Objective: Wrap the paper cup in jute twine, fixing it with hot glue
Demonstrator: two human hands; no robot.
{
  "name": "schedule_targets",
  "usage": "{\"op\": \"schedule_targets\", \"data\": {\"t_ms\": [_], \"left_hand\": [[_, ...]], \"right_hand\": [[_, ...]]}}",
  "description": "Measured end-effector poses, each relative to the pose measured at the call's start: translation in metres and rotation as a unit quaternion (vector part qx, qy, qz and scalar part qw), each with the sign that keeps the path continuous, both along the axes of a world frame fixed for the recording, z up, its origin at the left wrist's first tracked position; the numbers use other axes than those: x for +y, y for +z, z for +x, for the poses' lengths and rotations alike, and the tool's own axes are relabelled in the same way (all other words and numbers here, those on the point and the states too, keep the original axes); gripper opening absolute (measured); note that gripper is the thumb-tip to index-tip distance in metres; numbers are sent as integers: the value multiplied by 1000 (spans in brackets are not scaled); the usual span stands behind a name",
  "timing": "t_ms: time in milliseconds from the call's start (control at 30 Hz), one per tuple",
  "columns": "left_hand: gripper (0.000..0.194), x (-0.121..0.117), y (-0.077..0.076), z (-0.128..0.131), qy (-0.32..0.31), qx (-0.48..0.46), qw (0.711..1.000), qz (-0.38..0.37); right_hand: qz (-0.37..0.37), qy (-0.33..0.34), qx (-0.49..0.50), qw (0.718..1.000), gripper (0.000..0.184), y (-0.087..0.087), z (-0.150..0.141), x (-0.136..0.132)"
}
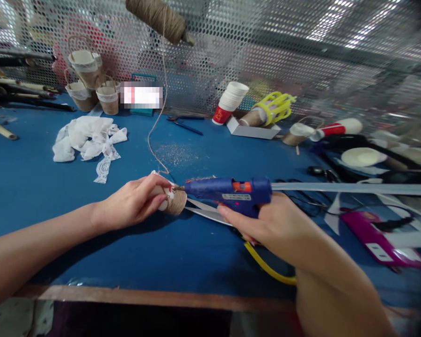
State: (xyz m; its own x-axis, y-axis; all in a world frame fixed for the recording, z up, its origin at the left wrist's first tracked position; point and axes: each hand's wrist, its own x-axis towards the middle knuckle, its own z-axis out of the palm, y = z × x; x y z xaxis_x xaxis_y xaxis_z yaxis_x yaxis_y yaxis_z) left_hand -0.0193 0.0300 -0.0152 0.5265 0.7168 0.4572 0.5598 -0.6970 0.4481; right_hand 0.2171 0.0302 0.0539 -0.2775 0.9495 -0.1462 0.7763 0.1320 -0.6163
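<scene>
My left hand is closed around a small paper cup partly wrapped in brown twine, held on its side just above the blue table. My right hand grips a blue hot glue gun whose nozzle touches the cup's wrapped end. A clear glue stick sticks out of the gun's back to the right. A strand of twine runs from the cup up to a twine spool hanging at the top. A yellow cord trails from the gun below my right hand.
White lace scraps lie at the left. Finished twine-wrapped cup baskets stand at the back left, stacked paper cups and a yellow plastic holder at the back. Scissors lie under the gun. A pink object and clutter fill the right.
</scene>
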Motion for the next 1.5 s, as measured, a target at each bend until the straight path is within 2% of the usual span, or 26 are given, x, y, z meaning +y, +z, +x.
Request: {"op": "schedule_targets", "data": {"t_ms": [167, 300, 400, 467, 567, 633, 733, 800, 867, 967, 1067, 1267, 1333, 1400, 1500], "left_hand": [[16, 0, 1, 1, 5, -7, 1000, -14], [17, 0, 0, 2, 13, -11, 1000, -23], [18, 0, 1, 2, 18, -12, 999, -32], [18, -1, 2, 2, 28, -11, 999, -43], [19, -1, 4, 2, 45, -8, 997, -62], [19, -2, 4, 2, 50, -9, 997, -66], [19, -1, 3, 3, 49, -10, 997, -61], [19, 0, 2, 3, 46, -12, 997, -59], [19, 0, 1, 2, 41, -15, 997, -60], [20, 0, 1, 2, 39, -17, 997, -62], [21, 0, 2, 2, 50, -20, 996, -70], [23, -2, 1, 4, 66, -57, 989, -116], [25, -3, 0, 5, 71, -67, 986, -132], [28, -4, 1, 5, 74, -66, 984, -145], [32, -6, 2, 6, 73, -63, 985, -145]], "right_hand": [[28, 0, -1, 1000, 19, 4, -4, -3], [115, 52, -37, 991, 18, 0, -2, -5], [200, 82, -120, 969, 25, -5, 3, -6], [254, 141, -153, 944, 30, -7, 7, -6], [335, 235, -153, 899, 35, -6, 12, -5], [349, 250, -130, 894, 35, -5, 13, -3], [279, 224, -84, 930, 25, -6, 12, -2], [195, 169, -51, 965, 18, -7, 12, -1], [97, 103, -10, 990, 20, -6, 12, 0], [0, 52, 71, 996, 24, -3, 14, 7], [-6, 10, 171, 985, 16, -3, 16, 21], [12, -179, 294, 939, 18, -23, 20, 59], [4, -204, 283, 937, 17, -27, 17, 68], [-9, -198, 239, 951, 15, -29, 12, 73], [-20, -180, 185, 966, 21, -32, 1, 81]]}}
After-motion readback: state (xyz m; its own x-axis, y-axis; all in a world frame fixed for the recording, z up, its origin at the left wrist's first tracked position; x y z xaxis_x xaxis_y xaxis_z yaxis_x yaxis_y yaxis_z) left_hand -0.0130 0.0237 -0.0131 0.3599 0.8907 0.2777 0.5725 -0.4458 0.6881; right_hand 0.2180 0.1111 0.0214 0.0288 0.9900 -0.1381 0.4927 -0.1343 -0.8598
